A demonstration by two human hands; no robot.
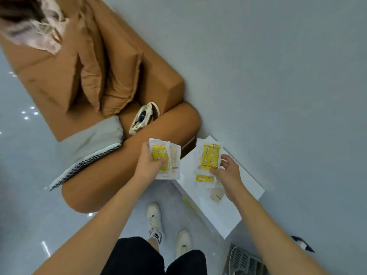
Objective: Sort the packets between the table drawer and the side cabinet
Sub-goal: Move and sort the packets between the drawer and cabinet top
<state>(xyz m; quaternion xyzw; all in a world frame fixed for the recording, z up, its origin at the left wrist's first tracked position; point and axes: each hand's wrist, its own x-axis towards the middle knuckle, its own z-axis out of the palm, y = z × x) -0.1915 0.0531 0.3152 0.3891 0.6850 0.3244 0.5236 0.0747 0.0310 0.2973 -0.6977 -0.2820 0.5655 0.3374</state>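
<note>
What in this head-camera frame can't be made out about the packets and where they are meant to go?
- Table drawer: not visible in the head view.
- White cabinet top: no door or opening shows from above.
- Print on the yellow packet: too small and blurred.
- Stack in the left hand: packets overlap, fingers cover them; count unclear.
- Pale packet: partly under the right hand.
- Grey basket: cut by the bottom edge.

Packet print (pixel 210 156) too blurred to read, grey basket (pixel 241 262) cut off (bottom edge)
</note>
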